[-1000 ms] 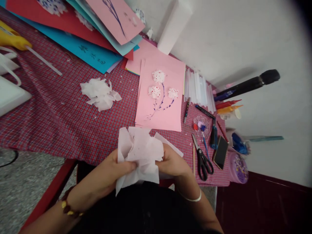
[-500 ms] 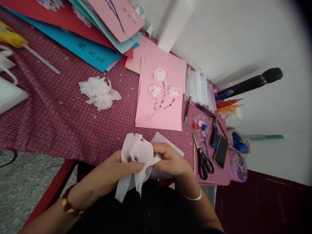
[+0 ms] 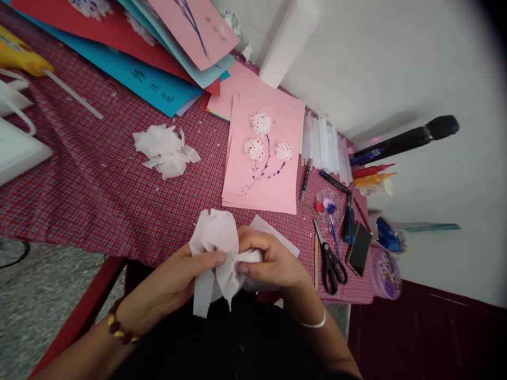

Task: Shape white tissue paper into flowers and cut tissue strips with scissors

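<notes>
One crumpled white tissue (image 3: 217, 232) at the near edge of the table (image 3: 130, 221), pinched in left hand (image 3: 184, 272) and right hand (image 3: 271, 258). Loose sheet (image 3: 273, 231) partly behind right hand; pink flower picture (image 3: 273, 192) ahead, tissue bunch (image 3: 166, 151) farther left, scissors (image 3: 325, 250) right.

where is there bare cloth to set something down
The widest bare patch of checked cloth lies between the white object at the far left and the crumpled white paper. A narrower strip, dotted with scraps, separates that paper from the pink sheets. The right is crowded: scissors, paint palette and phone sit close together.
</notes>
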`<state>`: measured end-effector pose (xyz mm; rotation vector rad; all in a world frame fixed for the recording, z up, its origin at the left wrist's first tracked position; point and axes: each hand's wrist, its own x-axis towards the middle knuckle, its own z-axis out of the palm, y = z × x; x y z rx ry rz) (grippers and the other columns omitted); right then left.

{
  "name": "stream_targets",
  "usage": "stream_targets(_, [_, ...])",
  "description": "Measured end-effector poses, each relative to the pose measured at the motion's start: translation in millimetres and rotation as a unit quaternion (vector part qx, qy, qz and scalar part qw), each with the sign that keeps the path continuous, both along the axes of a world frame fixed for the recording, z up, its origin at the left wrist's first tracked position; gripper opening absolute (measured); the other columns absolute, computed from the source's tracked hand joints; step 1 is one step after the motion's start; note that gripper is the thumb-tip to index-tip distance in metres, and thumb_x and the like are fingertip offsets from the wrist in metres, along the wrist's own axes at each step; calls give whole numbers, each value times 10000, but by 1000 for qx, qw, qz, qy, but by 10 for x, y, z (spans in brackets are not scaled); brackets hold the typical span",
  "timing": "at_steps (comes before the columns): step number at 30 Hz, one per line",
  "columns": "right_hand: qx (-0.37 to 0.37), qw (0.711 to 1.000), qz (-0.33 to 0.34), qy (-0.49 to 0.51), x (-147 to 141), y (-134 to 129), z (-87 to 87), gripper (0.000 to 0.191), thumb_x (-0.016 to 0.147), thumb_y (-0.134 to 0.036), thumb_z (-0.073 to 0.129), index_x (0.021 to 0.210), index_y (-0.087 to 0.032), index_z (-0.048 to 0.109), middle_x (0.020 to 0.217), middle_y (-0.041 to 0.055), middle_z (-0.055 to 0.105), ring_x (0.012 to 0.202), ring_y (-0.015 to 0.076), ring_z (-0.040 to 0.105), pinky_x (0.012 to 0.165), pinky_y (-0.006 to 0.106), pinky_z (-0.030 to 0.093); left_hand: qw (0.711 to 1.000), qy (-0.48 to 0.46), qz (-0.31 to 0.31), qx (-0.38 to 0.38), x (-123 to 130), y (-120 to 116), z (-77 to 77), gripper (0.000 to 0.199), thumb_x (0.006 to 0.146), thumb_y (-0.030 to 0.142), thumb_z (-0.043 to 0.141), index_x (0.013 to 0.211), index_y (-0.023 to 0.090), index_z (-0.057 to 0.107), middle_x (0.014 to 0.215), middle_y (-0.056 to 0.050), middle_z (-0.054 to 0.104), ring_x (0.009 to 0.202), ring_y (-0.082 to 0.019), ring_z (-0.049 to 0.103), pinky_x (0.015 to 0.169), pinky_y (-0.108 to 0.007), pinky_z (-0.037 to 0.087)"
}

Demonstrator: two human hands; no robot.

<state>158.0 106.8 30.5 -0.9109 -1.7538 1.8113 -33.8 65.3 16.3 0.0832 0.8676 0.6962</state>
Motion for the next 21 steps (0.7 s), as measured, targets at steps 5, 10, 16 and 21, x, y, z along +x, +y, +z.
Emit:
stream_targets(5, [-45, 998, -16, 28, -19, 6, -32, 184, 820, -309, 676, 760, -164, 580, 790, 2, 532, 713, 114, 502, 663, 237, 415, 999, -32, 31, 2, -22, -21, -56, 301, 601, 262, 826, 849, 169, 682, 725, -1, 678, 606, -128, 582, 608, -238, 489])
stream_targets(10, [-74, 997, -16, 6, 27, 2, -64, 199, 826, -340, 672, 863, -164, 589, 808, -1, 528, 709, 116, 489, 654, 233, 401, 993, -88, -3, 74, -51, -30, -110, 334, 590, 212, 835, 894, 184, 699, 756, -1, 675, 704, -153, 609, 677, -250, 487])
stream_targets(16, [-1, 998, -23, 50, 19, 43, -48, 128, 788, -253, 720, 832, -177, 627, 887, 26, 561, 854, 148, 542, 796, 283, 429, 996, -51, -8, 74, -2, 1, -84, 286, 646, 198, 824, 907, 195, 708, 819, -1, 699, 743, -139, 618, 718, -240, 482])
stream_targets(21, [-53, 994, -54, 84, -13, 15, -95, 130, 792, -265, 716, 771, -186, 615, 838, 16, 562, 769, 135, 537, 714, 267, 437, 996, -61, 4, 67, 32, -9, -130, 302, 589, 269, 861, 829, 171, 706, 686, 17, 661, 651, -127, 585, 644, -224, 479])
